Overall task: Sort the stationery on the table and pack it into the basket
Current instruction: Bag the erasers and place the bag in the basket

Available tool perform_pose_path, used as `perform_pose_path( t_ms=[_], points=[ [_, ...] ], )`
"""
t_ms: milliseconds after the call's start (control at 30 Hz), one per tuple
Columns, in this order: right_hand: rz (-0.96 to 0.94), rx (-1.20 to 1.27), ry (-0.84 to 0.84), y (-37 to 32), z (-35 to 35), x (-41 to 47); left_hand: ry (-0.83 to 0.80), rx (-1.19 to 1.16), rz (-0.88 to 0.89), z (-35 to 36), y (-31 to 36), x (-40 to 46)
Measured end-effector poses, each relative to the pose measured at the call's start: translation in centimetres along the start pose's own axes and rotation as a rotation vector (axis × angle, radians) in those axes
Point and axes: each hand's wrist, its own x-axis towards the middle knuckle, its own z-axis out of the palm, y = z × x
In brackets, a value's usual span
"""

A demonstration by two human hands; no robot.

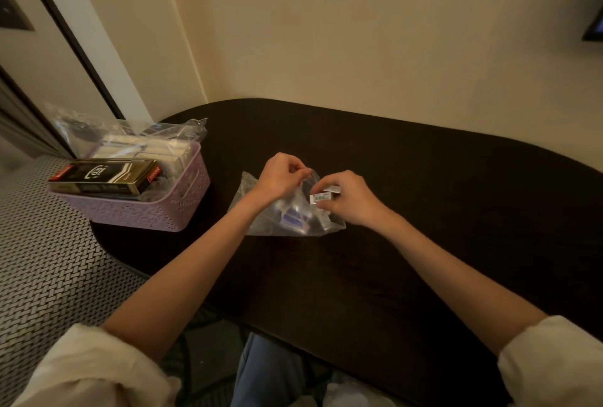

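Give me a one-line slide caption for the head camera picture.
Left hand pinches a clear bag open while right hand holds a small white box; lilac basket waits nearby.

Worktop: dark brown worktop [424, 210] with rounded ends, its far edge against a cream wall.
Left end: a lilac perforated basket [182, 207] stands on the worktop, its near corner reaching the worktop's edge.
Basket contents: a black and gold box [104, 178] lies tilted across the near rim; white boxes [140, 152] in a clear wrapper [130, 132] sit behind it.
Middle: a clear plastic bag [293, 220] lies on the worktop, crumpled, with small bluish items [292, 215] showing through it; what they are cannot be told.
Spacing: bag and basket are near each other but apart.
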Motion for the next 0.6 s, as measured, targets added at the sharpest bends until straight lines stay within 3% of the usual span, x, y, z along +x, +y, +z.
perform_pose_path(
  t_ms=[167,467,600],
  points=[
    [-0.058,-0.017,-0.010,-0.41,1.19,0.43,-0.014,-0.020,-0.003,-0.31,-0.36,-0.10],
    [0.006,0.153,-0.121,-0.16,0.22,0.09,0.001,-0.047,-0.014,-0.02,-0.71,-0.09],
    [-0.062,0.036,-0.061,0.11,0.53,-0.16,0.007,-0.059,-0.011,0.06,-0.36,-0.19]
  ],
)
